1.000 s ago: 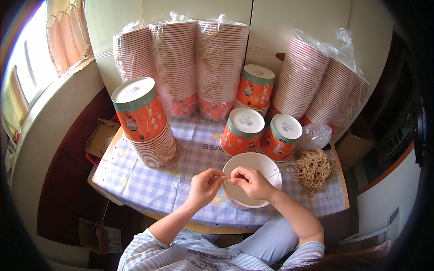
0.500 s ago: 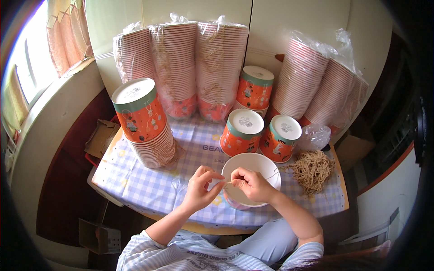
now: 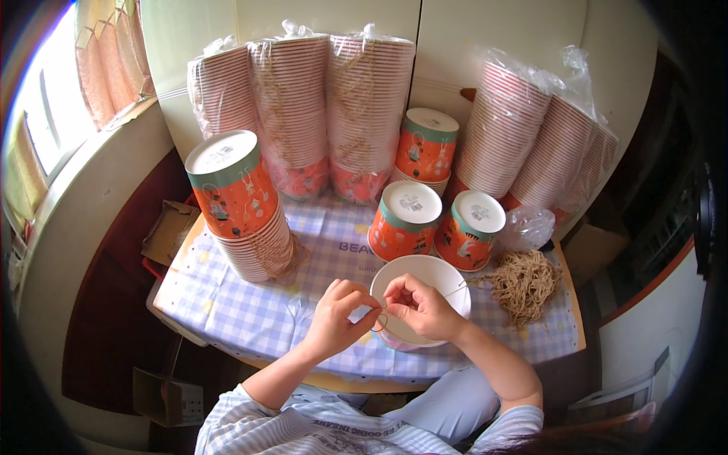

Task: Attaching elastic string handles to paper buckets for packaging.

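An upright paper bucket (image 3: 444,274), white inside, stands near the table's front edge. At the left part of its rim my left hand (image 3: 339,317) and my right hand (image 3: 426,309) meet, fingertips almost touching. Both pinch a thin cord (image 3: 382,324), which makes a small loop below the fingertips. My right hand reaches over the bucket's opening and hides part of it. On the bucket's right side a short cord end sticks out over the rim. Beside it lies a tangled heap of tan cords (image 3: 525,287).
Orange and green buckets (image 3: 408,220) stand upside down behind the open one. To the left rises a nested bucket stack (image 3: 235,189). Tall bagged stacks (image 3: 368,106) line the back. A crumpled plastic bag (image 3: 528,229) and checked tablecloth (image 3: 227,303) are also in view.
My fingertips have shifted slightly at the rim, and the cord's loop below them now shows more clearly. The buckets and the cord heap stay in place.
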Motion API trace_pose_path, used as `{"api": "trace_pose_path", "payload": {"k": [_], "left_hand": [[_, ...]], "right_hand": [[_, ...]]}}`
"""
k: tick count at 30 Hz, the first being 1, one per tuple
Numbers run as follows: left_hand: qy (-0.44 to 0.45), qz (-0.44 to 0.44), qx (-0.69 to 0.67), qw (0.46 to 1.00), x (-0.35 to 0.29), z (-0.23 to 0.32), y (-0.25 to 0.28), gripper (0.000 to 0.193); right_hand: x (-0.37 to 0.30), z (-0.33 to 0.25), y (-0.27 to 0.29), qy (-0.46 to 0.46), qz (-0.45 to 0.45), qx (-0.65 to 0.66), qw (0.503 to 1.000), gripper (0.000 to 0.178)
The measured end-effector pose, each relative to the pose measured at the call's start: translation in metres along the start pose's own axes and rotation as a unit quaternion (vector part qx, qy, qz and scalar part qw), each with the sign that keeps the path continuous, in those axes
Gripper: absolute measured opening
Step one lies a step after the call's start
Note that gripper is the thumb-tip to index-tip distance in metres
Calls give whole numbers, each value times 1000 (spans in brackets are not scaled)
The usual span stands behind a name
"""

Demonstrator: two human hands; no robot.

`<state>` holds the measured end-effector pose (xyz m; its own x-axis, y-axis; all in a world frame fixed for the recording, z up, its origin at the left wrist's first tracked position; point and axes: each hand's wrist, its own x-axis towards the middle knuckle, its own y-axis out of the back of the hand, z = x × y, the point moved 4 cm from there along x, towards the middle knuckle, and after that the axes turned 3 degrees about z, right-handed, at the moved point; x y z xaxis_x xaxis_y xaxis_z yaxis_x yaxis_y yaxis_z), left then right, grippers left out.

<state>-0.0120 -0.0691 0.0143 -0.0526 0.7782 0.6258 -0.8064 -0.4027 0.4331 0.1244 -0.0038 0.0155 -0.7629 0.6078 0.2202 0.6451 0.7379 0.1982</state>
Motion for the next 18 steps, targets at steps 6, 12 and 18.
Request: {"api": "trace_pose_path", "payload": {"k": [6, 12, 18], "left_hand": [[-62, 25, 55, 996, -4, 6, 3, 14], [-10, 73, 30, 997, -23, -16, 3, 16], [178, 66, -187, 964, -52, -38, -10, 10]], "right_hand": [[-3, -5, 6, -12, 25, 111, 993, 15], [-6, -15, 16, 33, 63, 113, 991, 13], [-19, -44, -6, -1, -17, -224, 974, 21]]}}
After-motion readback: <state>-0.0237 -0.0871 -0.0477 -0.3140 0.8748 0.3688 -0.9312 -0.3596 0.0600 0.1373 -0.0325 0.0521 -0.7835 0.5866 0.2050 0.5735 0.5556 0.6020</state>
